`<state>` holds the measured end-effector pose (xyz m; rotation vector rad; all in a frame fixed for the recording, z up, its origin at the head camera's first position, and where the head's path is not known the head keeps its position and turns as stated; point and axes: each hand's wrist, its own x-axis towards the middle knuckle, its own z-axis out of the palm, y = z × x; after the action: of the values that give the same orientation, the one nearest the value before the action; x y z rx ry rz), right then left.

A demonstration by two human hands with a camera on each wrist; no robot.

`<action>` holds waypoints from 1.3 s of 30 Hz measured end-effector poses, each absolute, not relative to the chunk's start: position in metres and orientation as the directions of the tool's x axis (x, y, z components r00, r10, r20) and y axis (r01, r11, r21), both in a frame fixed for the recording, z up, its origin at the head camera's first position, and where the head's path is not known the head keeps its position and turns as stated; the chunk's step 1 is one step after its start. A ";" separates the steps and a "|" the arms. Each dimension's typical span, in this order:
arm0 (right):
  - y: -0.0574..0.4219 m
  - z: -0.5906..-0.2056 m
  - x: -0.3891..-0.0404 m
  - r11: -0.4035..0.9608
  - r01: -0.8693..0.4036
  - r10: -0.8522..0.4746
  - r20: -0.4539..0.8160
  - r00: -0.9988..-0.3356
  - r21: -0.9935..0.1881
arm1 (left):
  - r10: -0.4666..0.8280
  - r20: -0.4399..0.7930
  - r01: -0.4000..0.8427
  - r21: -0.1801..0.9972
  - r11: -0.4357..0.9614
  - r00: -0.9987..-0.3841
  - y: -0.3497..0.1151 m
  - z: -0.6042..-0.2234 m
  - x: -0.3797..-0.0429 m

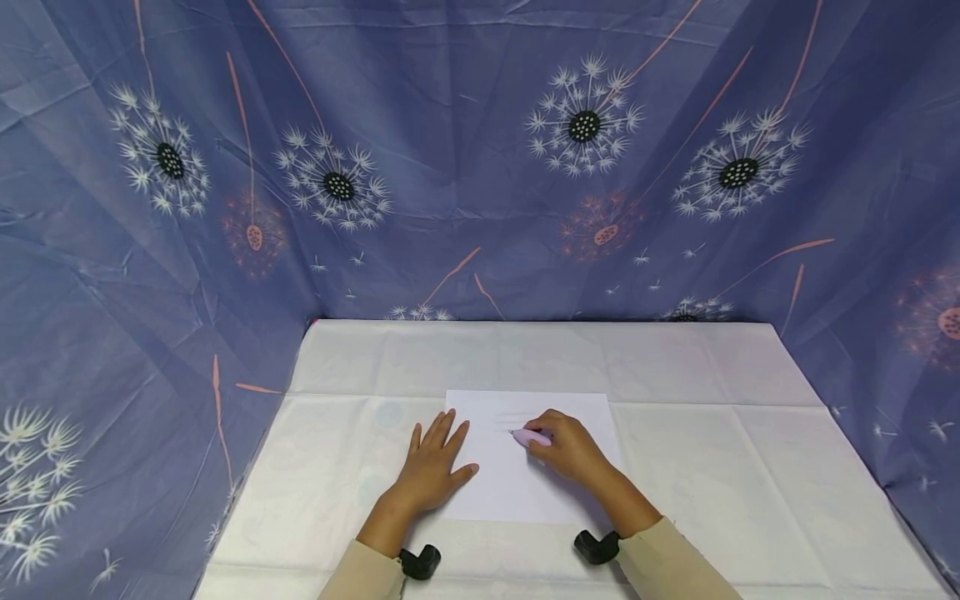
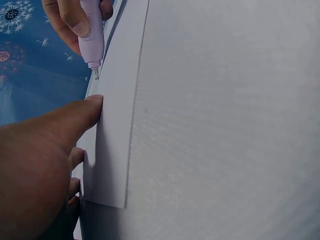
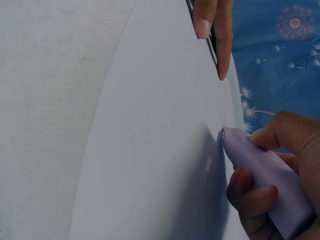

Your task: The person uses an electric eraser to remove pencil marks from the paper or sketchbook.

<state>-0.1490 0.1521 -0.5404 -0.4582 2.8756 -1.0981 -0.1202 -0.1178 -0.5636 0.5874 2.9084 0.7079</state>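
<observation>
A white sheet of paper (image 1: 517, 496) lies on the table, with a few faint grey lines near its upper middle. My right hand (image 1: 567, 448) grips a lavender electric eraser (image 1: 528, 437) with a narrow tip. In the right wrist view, thumb and fingers wrap the body of the eraser (image 3: 272, 182), and its tip is at the faint lines; whether it touches cannot be told. My left hand (image 1: 429, 473) rests on the sheet's left edge with fingers spread. The left wrist view shows its thumb (image 2: 82, 112) on the paper, below the eraser tip.
A creased white cloth (image 1: 705, 467) covers the table around the sheet. Blue dandelion-print fabric (image 1: 465, 167) hangs behind and at both sides. Black curved pieces (image 1: 422, 562) sit at both wrists, beside the beige sleeves (image 1: 675, 562).
</observation>
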 end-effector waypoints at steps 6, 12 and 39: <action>0.153 -0.541 -0.149 0.714 -0.254 -0.269 0.080 -0.960 -0.653 | 0.385 0.000 0.341 0.462 0.818 -0.923 -0.117 -0.563 -0.120; 0.151 -0.542 -0.148 0.705 -0.273 -0.285 0.091 -0.954 -0.655 | 0.386 0.004 0.345 0.459 0.819 -0.922 -0.117 -0.563 -0.120; 0.149 -0.541 -0.147 0.700 -0.272 -0.276 0.101 -0.956 -0.661 | 0.383 0.007 0.343 0.461 0.818 -0.924 -0.117 -0.561 -0.119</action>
<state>-0.1474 0.1486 -0.5411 -0.4668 2.8908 -1.1222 -0.1193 -0.1171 -0.5608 0.5830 2.9126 0.7143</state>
